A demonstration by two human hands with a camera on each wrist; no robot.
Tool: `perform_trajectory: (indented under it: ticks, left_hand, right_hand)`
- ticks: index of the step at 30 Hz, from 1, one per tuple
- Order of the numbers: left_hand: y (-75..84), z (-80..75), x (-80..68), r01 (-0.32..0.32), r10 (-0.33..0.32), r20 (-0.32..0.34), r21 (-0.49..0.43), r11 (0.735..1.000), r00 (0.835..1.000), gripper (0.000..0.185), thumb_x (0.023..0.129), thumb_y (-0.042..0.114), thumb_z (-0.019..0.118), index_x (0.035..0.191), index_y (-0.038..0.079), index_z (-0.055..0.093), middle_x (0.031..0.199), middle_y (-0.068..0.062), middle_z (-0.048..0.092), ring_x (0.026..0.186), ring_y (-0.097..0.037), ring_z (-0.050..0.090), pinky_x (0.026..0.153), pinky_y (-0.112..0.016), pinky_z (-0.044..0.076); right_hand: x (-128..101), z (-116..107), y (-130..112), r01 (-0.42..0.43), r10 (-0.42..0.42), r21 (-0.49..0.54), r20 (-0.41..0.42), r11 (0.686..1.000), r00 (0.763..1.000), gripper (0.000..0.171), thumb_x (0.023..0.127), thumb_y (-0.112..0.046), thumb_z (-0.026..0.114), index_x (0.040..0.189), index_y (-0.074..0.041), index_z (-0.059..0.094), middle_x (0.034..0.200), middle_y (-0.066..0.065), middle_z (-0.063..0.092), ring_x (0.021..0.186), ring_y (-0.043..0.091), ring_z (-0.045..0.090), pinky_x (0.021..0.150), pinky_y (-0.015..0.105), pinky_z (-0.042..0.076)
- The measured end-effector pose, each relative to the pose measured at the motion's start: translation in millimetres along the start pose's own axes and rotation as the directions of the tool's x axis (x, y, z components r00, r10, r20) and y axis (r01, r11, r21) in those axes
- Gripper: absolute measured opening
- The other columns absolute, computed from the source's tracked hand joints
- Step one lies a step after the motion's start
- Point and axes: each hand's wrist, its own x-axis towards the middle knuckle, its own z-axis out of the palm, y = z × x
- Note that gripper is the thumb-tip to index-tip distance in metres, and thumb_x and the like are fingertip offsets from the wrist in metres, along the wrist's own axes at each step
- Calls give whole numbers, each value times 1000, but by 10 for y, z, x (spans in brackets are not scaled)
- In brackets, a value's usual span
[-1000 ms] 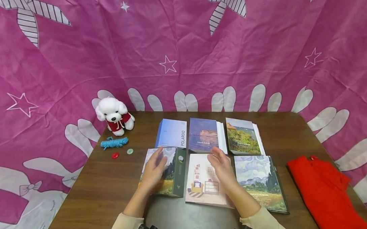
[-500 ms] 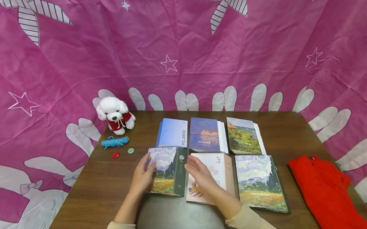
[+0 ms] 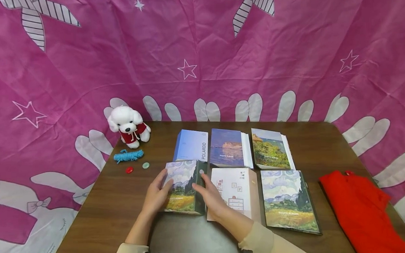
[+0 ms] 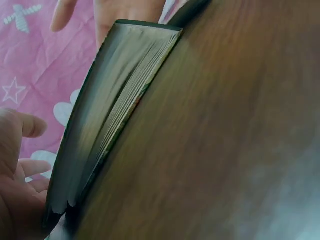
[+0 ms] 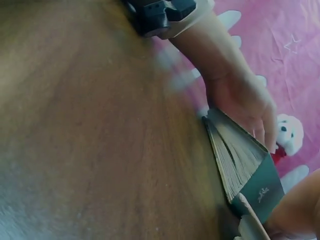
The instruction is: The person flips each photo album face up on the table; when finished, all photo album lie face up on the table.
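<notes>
A photo album (image 3: 181,188) with a painted wheat-field cover and a dark green spine lies on the brown table (image 3: 115,215), front left of a group of albums. My left hand (image 3: 156,195) rests along its left edge with the fingers fairly straight. My right hand (image 3: 211,198) lies against its spine, fingers extended. The left wrist view shows the album's page edge (image 4: 115,115) with the left hand's fingers (image 4: 20,170) beside it and the right hand (image 4: 125,15) beyond. In the right wrist view the album (image 5: 245,165) sits below the left hand (image 5: 245,100).
Around it lie a white album (image 3: 238,192), a larger painted album (image 3: 287,200), a Polaroid album (image 3: 189,145), a blue sea album (image 3: 227,152) and a green landscape album (image 3: 270,153). A red cloth (image 3: 359,206) is right; a plush dog (image 3: 128,125), blue yarn (image 3: 128,156) and two buttons (image 3: 137,168) are left.
My right hand has moved left, off the white album, to the green spine. My left hand has slid off the cover to the album's left edge.
</notes>
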Motion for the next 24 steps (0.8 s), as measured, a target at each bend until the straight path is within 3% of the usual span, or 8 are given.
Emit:
perform_trajectory:
  ticks: [5,8,15,19,24]
  left_hand:
    - [33,110,-1,-52,52,9,-18,999,999,63,98,23,68,151,0,44,161,-14,37,149,-31,30,122,-49,21]
    - [67,177,-16,-60,60,10,-11,998,998,62,97,25,70,149,-1,48,162,-14,35,148,-32,31,121,-51,22]
    - [110,304,-52,-55,54,30,29,998,998,65,98,36,67,152,7,47,165,-11,27,150,-36,26,121,-54,21]
    - [138,347,-80,-43,43,48,-6,999,998,64,99,38,65,152,8,46,166,-10,25,151,-35,24,121,-55,18]
    - [186,408,-103,-57,63,87,-73,996,994,65,100,37,62,153,5,43,166,-11,25,151,-35,23,121,-55,16]
  right_hand:
    - [-10,-12,-14,32,-31,47,-27,998,999,70,104,-32,53,159,-1,24,166,24,11,152,45,10,120,62,13]
    - [-18,-18,-23,71,-67,71,-66,995,996,65,106,-31,52,158,1,28,165,24,18,151,43,14,121,59,16]
    - [46,-124,-19,220,-226,-59,-137,974,964,46,103,-12,57,145,5,50,159,25,33,145,41,35,115,45,35]
    - [64,-229,-25,211,-217,-64,-132,975,967,52,99,-10,64,146,5,48,156,26,37,141,42,41,108,40,45]
    - [63,-334,-53,181,-186,-47,-153,982,971,62,98,-13,68,150,8,40,150,30,44,138,44,45,106,41,48]
